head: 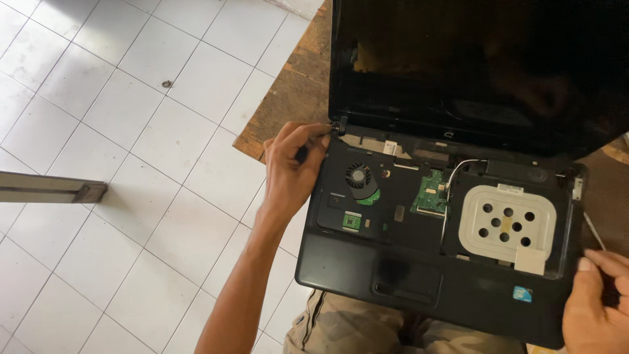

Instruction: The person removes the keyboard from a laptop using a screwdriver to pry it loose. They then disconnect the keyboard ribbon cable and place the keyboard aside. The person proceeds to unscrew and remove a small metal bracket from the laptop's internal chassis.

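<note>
Closest to you, the opened laptop [432, 216] rests on your lap, keyboard off, with the fan [360, 177], green board [430, 193] and pale perforated plate [508, 223] exposed. Your right hand [599, 305] steadies the near right corner; whether its fingers are pinched on the thin tool beside them, you cannot tell from here. Farther up, your left hand [291, 167] has its fingers closed around a dark-handled tool, tip at the left hinge [339, 126]. Keep the tip square to the hinge, press lightly, and brace the base so the dark screen [478, 59] behind doesn't rock.
</note>
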